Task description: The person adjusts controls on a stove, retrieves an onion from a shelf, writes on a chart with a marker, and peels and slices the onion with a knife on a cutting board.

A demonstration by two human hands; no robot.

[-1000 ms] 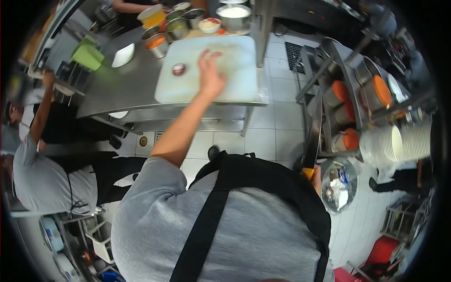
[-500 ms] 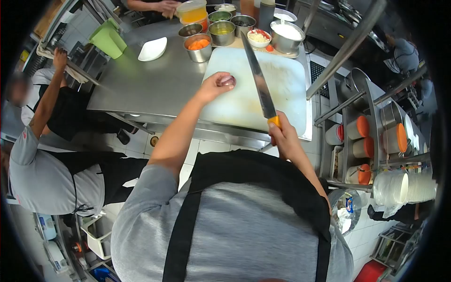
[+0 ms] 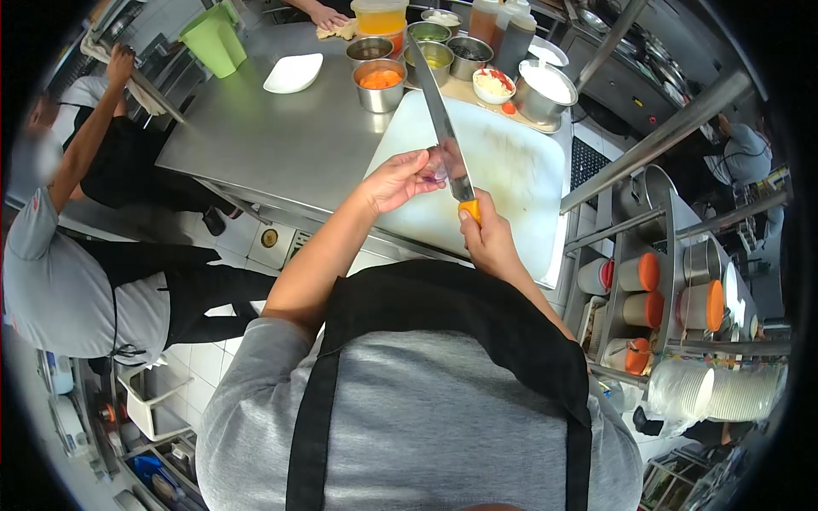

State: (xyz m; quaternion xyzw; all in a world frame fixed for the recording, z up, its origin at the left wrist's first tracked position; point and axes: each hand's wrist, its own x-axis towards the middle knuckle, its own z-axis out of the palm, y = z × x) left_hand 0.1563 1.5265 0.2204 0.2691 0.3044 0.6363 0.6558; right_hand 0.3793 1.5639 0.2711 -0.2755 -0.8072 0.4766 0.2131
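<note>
My left hand [image 3: 399, 180] pinches a small red onion [image 3: 434, 165] above the near left part of a white cutting board [image 3: 511, 192]. In my right hand [image 3: 489, 230] is the yellow handle of a large knife [image 3: 446, 128]. The blade points up and away, its lower part against or just over the onion's right side; whether it touches cannot be told. Beyond the board are a metal pot of chopped orange food [image 3: 381, 80], a bowl of white and red pieces [image 3: 493, 86] and a pot of white contents [image 3: 546, 83].
A white dish [image 3: 293, 74] and a green container [image 3: 213, 43] stand on the steel table [image 3: 247, 136]. A co-worker's hand [image 3: 327, 17] rests at the far edge. Two people are at the left. Metal posts and shelves with orange-lidded tubs [image 3: 703, 305] are at the right.
My right hand has brought the knife up from beside my body to the onion. My left hand has reached the onion, taken hold of it and drawn it nearer. The camera view has shifted.
</note>
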